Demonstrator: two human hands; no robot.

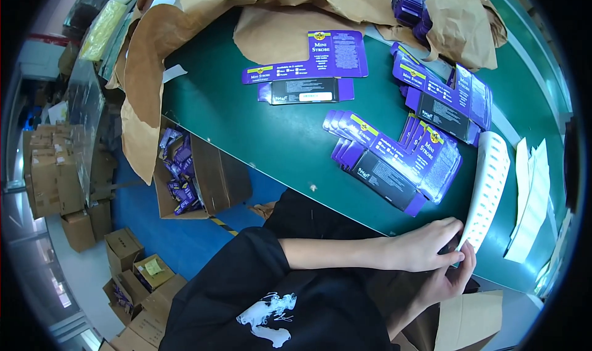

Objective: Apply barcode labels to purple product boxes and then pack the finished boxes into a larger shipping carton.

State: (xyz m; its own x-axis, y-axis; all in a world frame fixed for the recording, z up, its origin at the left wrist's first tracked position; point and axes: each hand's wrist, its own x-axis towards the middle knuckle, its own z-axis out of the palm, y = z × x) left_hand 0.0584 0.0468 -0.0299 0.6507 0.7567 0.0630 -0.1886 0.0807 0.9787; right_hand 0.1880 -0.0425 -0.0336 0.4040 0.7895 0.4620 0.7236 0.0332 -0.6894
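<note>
A white sheet of small printed labels (490, 184), curled along its length, lies at the right side of the table. My left hand (422, 246) reaches across to its near end, fingers bent and pinched together there. Just below, my right hand (453, 280) grips the same end with thumb and fingers. The fingertips of both hands meet, so the exact hold is partly hidden. Left of the sheet is a fanned stack of flat purple and black cartons (394, 163). Another such stack (441, 95) lies behind it, and a flat unfolded carton (336, 55) lies farther left.
Brown wrapping paper (203, 2) covers the green table's (259, 135) far edge, with a purple bundle (408, 5) on it. White sheets (530, 197) lie at far right. Below the left edge stands a cardboard box (222, 178) of purple packages. More boxes (58, 172) stand left.
</note>
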